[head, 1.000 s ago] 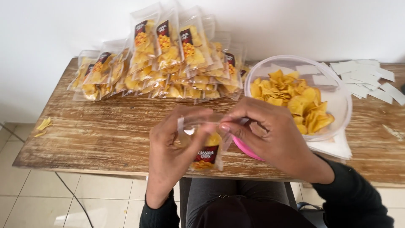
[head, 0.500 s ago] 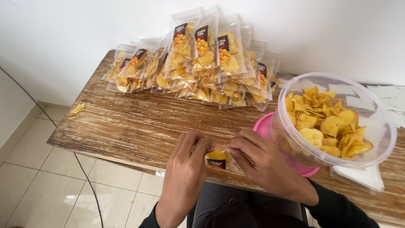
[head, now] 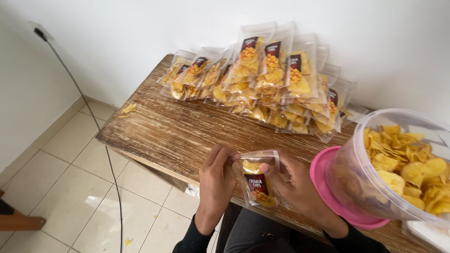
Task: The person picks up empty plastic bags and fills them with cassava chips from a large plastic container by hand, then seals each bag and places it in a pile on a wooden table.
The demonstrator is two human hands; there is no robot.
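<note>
Table edge: we see the near edge of the wooden table (head: 178,136) running from the left corner down towards the right, and both hands work right at it, over the person's lap.
Open room: a bare stretch of rough, streaked planks lies between the hands and the far stack; the tiled floor (head: 84,159) shows past the left edge, crossed by a thin dark cable (head: 101,136).
Pouch in hand: a small clear pouch (head: 259,180) of yellow chips, upright, near the table's near edge at centre; a dark red and black label sits on its front.
Left hand: our left hand (head: 216,180) pinches the pouch's upper left corner, fingers close together.
Right hand: our right hand (head: 295,187) grips the pouch from the right, thumb on the front; the fingers behind it are hidden, so we cannot tell how far they curl.
Stack: filled pouches (head: 267,79) are piled against the white wall at the far side, each clear with a dark label strip.
Tub: a round clear plastic tub (head: 398,168) of chips stands just right of the right hand, seemingly tilted, with a pink lid (head: 328,187) against its near side.
</note>
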